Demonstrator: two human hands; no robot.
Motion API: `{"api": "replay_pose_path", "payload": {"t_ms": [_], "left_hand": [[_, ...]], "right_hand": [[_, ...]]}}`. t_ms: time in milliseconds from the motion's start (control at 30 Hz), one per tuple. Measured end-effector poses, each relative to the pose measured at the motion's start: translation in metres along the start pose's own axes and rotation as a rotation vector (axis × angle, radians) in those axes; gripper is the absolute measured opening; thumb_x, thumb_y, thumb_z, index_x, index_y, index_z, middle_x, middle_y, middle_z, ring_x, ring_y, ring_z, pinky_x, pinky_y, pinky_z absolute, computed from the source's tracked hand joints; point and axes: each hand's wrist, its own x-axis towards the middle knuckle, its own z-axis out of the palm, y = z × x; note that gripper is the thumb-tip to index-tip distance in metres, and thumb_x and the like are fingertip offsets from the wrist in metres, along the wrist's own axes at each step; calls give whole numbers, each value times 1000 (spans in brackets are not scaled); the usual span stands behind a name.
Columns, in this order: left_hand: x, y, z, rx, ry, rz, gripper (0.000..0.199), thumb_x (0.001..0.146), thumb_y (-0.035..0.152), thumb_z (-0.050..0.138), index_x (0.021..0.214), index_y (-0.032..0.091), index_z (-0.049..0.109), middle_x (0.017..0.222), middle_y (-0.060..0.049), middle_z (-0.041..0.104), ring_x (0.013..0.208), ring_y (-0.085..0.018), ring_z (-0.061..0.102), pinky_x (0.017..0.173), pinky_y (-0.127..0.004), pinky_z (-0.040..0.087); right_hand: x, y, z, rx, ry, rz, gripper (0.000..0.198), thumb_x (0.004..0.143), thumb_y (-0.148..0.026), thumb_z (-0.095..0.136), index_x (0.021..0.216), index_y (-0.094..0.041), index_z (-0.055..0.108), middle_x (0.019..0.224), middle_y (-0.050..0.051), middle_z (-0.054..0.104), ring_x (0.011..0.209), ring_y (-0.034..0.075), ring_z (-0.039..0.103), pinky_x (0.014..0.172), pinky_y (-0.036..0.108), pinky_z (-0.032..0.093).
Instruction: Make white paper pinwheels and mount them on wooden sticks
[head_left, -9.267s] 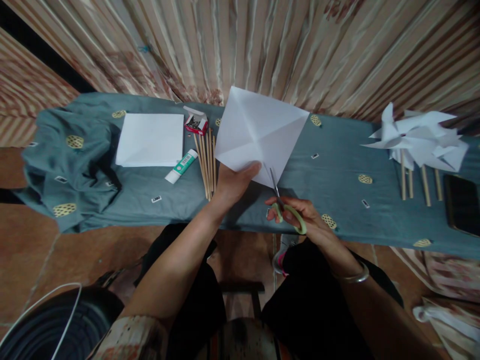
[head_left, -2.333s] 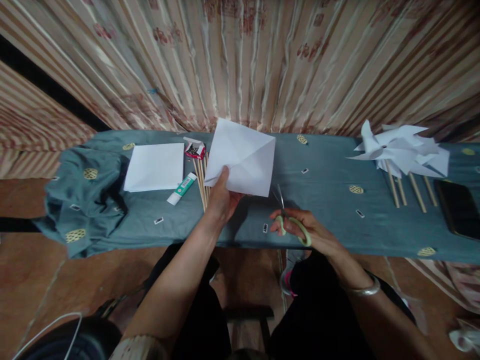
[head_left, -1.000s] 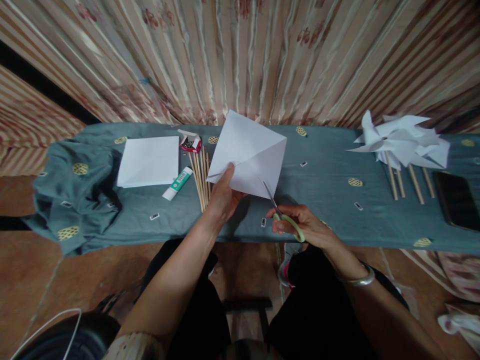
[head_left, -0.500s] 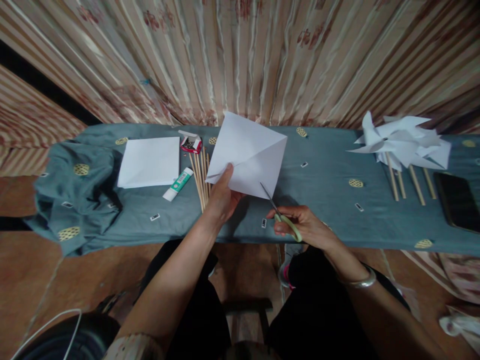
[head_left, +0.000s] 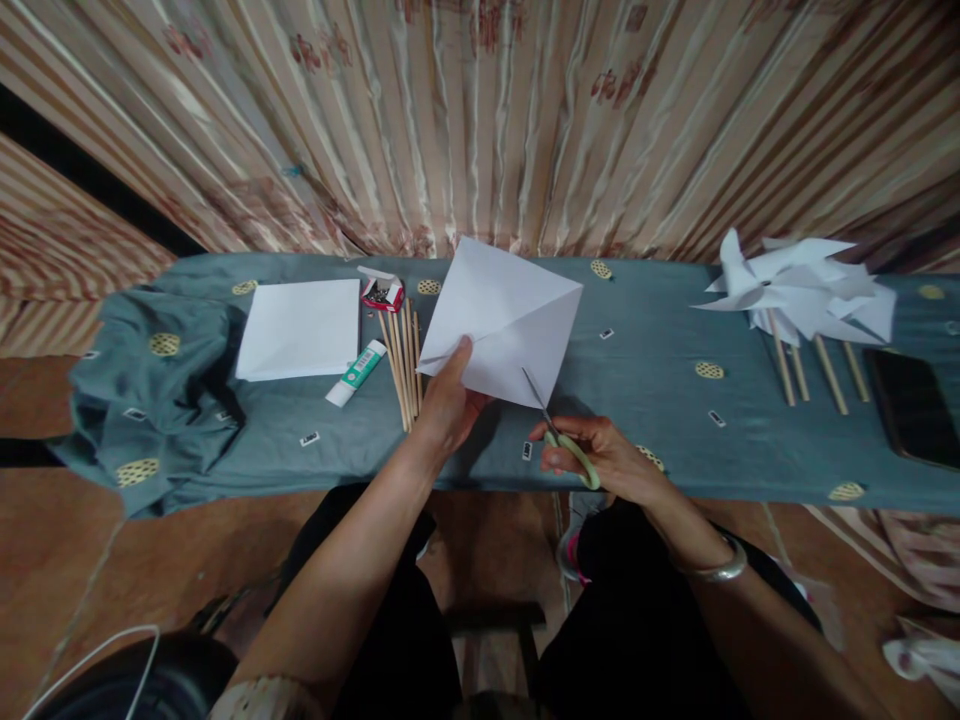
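A square sheet of white paper [head_left: 510, 310] with diagonal creases is held above the cloth in my left hand [head_left: 452, 400], thumb on top and fingers underneath. A slit runs in from its left corner. My right hand [head_left: 592, 450] grips a pair of scissors [head_left: 571, 455] with pale green handles. Their blades are at the paper's near corner, one blade lying over the sheet. The other blade is hidden below the paper.
Left of the sheet lie wooden sticks [head_left: 403, 365], a glue stick [head_left: 357, 374], a red box of small metal pieces [head_left: 383, 292] and a stack of white paper [head_left: 300, 330]. At right are paper pinwheels [head_left: 806, 290] on sticks and a dark phone [head_left: 915, 405]. A patterned curtain [head_left: 495, 120] hangs behind.
The paper has shifted slightly right and down in view, with my left hand on it. The scissors have moved a little left relative to the sheet, their blades still at its near corner.
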Motion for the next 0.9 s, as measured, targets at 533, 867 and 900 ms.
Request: {"api": "replay_pose_path", "payload": {"t_ms": [533, 867, 900], "left_hand": [[-4, 0, 3, 7, 6, -35, 14, 92, 24, 55, 95, 15, 66, 78, -2, 71, 63, -12, 65, 64, -23, 57], [-2, 1, 2, 7, 18, -28, 12, 90, 24, 58, 92, 16, 66, 79, -2, 70, 67, -14, 65, 69, -27, 57], [-2, 1, 2, 5, 21, -27, 11, 90, 24, 58, 92, 16, 66, 79, -2, 70, 67, -14, 65, 70, -27, 57]], "right_hand": [[0, -2, 2, 69, 25, 14, 47, 61, -55, 82, 85, -16, 68, 63, -2, 62, 56, 10, 54, 53, 22, 45], [3, 3, 5, 168, 62, 82, 45, 53, -47, 88, 82, -19, 69, 59, -5, 61, 54, 10, 59, 53, 22, 51], [4, 4, 5, 170, 63, 82, 45, 53, -47, 88, 83, -19, 69, 59, -5, 61, 54, 10, 59, 53, 22, 51]]}}
